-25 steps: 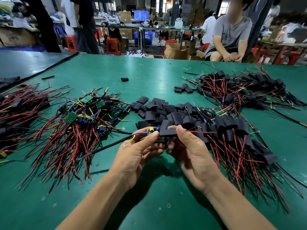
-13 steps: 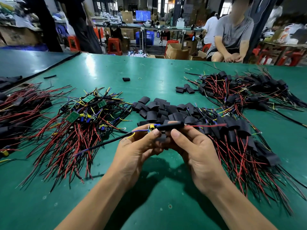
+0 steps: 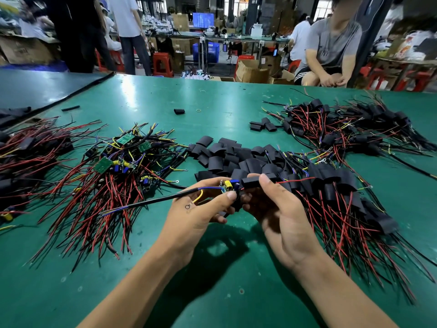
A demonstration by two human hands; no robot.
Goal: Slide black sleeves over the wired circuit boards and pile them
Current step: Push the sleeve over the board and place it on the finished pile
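My left hand (image 3: 201, 209) grips a small wired circuit board (image 3: 229, 185) with yellow and blue parts; its black cable trails off to the left. My right hand (image 3: 279, 204) pinches a black sleeve (image 3: 251, 181) right against the board's end, and red wire pokes out of the sleeve's right side. Loose empty black sleeves (image 3: 227, 155) lie just beyond my hands. Bare boards with red and black wires (image 3: 113, 166) are heaped to the left. Sleeved boards (image 3: 335, 185) are piled to the right.
A second heap of sleeved boards (image 3: 343, 126) lies at the far right and another (image 3: 26, 152) at the far left. A stray sleeve (image 3: 179, 111) sits mid-table on the green mat (image 3: 146, 102). A seated person (image 3: 331, 48) faces the far edge.
Both hands have lifted a little with the board and sleeve. The sleeve has turned edge-on and its mouth now sits at the board's end, with red wire threaded through.
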